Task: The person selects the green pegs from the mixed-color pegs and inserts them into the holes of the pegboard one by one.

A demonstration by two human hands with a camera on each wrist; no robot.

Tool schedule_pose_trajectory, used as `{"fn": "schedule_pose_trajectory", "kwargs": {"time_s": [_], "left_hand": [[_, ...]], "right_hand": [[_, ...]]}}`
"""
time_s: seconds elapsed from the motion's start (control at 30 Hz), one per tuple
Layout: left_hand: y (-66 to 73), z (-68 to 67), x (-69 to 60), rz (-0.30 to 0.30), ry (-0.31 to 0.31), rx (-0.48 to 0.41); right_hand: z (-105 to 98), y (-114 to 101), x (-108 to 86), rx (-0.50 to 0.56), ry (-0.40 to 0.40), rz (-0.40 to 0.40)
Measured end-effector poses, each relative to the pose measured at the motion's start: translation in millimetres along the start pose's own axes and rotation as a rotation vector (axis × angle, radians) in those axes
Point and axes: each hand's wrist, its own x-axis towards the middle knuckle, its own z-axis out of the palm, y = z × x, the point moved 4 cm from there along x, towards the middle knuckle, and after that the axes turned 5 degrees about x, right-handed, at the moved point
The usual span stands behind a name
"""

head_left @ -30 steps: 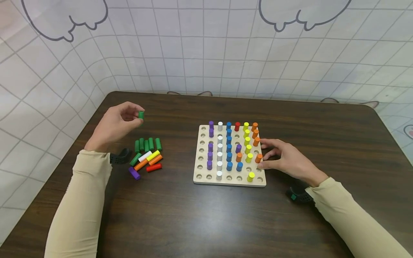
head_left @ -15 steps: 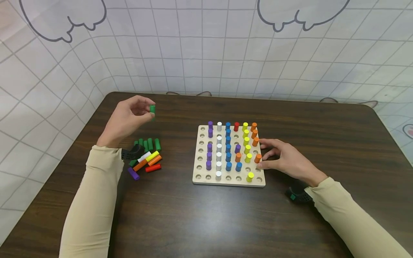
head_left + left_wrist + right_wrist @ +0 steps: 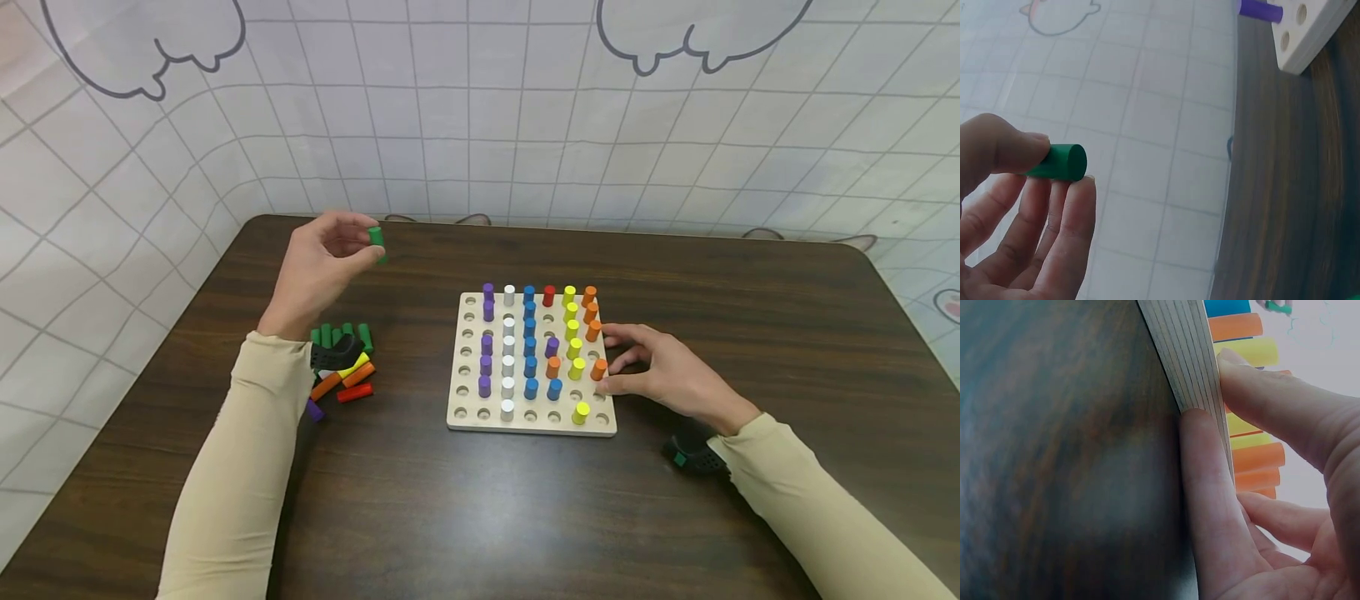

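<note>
My left hand [image 3: 318,271] pinches a green peg [image 3: 377,240] between thumb and fingertips, raised above the back left of the table. In the left wrist view the round end of this green peg [image 3: 1063,162] sticks out past the fingertips. A pale wooden pegboard [image 3: 472,402] lies to the right, with upright purple, white, blue, red, yellow and orange pegs and some bare holes. My right hand [image 3: 667,372] grips its right edge. In the right wrist view the thumb is over the board's top side and a finger presses the layered edge [image 3: 1188,356].
Loose pegs lie left of the board: several green pegs [image 3: 347,335], a red peg [image 3: 355,392], orange, yellow and purple ones. My left wrist strap hides part of this pile. A patterned cloth [image 3: 480,108] hangs behind the dark wooden table [image 3: 420,517].
My left hand has moved right and towards the table's back edge with the green peg, and its wrist now covers part of the loose pile. The right hand and pegboard stay put.
</note>
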Motion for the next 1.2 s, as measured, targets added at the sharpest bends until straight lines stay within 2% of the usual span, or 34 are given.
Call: {"fn": "schedule_pose_trajectory", "kwargs": {"time_s": [0.37, 0.57, 0.9, 1.2], "left_hand": [[-0.2, 26.6, 3.6, 0.063, -0.033, -0.015], [3.4, 35.7, 7.4, 0.093, -0.034, -0.03], [16.7, 47.7, 11.5, 0.115, -0.041, -0.04], [15.2, 62.6, 15.1, 0.111, -0.075, -0.064]], "right_hand": [[0, 1, 0.2, 0.004, -0.002, 0.002], [-2, 2, -0.2, -0.005, 0.008, 0.006], [-2, 0, -0.5, 0.004, 0.005, 0.003], [-1, 1, 0.7, 0.004, 0.006, -0.003]]}}
